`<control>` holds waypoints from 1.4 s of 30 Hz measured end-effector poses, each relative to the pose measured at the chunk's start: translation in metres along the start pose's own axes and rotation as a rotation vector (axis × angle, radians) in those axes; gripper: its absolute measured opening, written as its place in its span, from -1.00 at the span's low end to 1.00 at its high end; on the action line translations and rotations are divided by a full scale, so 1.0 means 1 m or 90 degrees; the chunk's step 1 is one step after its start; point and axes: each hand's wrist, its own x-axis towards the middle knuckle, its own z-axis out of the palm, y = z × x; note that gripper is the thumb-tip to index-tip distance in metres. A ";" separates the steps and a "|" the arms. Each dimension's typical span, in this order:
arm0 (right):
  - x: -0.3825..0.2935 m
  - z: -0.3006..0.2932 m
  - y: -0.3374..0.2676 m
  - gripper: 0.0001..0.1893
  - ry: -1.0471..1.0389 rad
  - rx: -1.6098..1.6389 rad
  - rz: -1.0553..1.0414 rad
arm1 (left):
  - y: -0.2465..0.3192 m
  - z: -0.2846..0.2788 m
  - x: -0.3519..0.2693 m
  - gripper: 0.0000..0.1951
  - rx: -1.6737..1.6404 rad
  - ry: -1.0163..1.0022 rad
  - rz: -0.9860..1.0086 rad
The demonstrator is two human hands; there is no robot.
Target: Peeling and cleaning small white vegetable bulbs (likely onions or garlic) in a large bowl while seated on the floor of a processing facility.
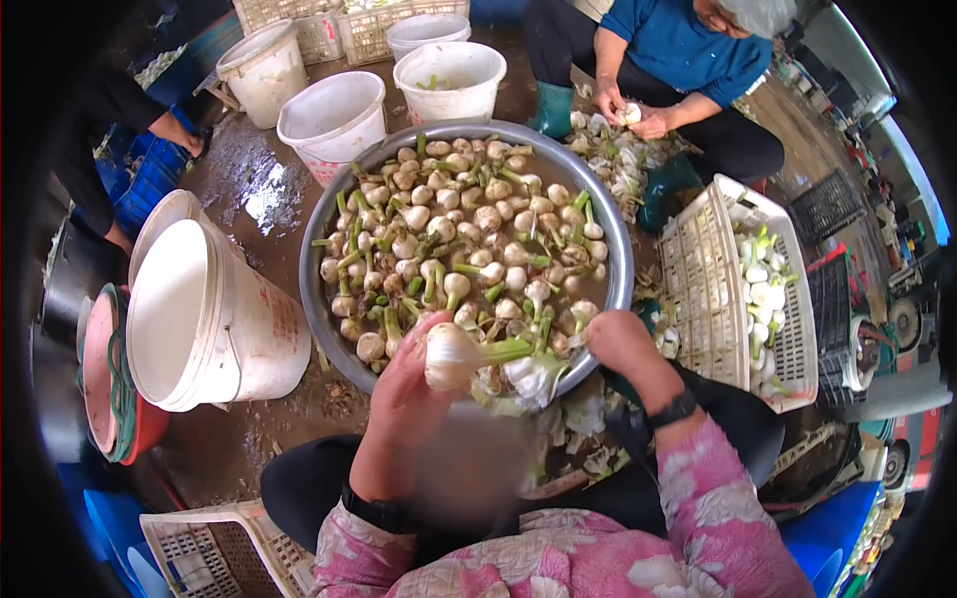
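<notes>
My left hand (407, 392) holds a large whitish garlic bulb (451, 357) over the near rim of a wide metal basin (307, 261). The bulb's thick green stem (508, 350) points to the right. Bent at the wrist, my right hand (622, 344) is at the basin's near right rim, fingers closed, with a pale scrap of peel (576, 340) at the fingertips. Many soiled garlic bulbs (487, 218) with cut green stems lie in brown water inside the basin. Stripped garlic skins (534, 380) hang by the near rim and lie below it, between my legs.
To the right, a plastic crate (699, 280) contains cleaned garlic (762, 295). White buckets (176, 314) stand left and behind the basin. Opposite sits a co-worker (680, 56), peeling a bulb above a skin heap (617, 161). Another person's leg (112, 127) is at left. The floor (254, 179) is wet.
</notes>
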 end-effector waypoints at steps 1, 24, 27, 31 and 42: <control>-0.014 -0.017 -0.032 -0.70 -0.047 0.149 0.087 | 0.000 -0.001 0.002 -0.57 -0.002 0.009 0.011; -0.020 0.007 -0.064 -0.86 0.171 0.054 -0.094 | -0.041 0.012 -0.007 -0.32 0.392 0.004 -0.095; -0.009 0.025 -0.059 -0.86 0.110 -0.002 -0.039 | -0.038 0.008 -0.015 -0.29 0.421 0.003 -0.124; -0.004 0.029 -0.043 -0.75 -0.030 0.009 -0.089 | -0.023 0.015 -0.011 -0.41 0.361 0.049 0.074; -0.051 0.008 -0.104 -0.66 -0.596 1.243 0.045 | -0.033 0.009 -0.001 -0.52 0.339 0.084 0.214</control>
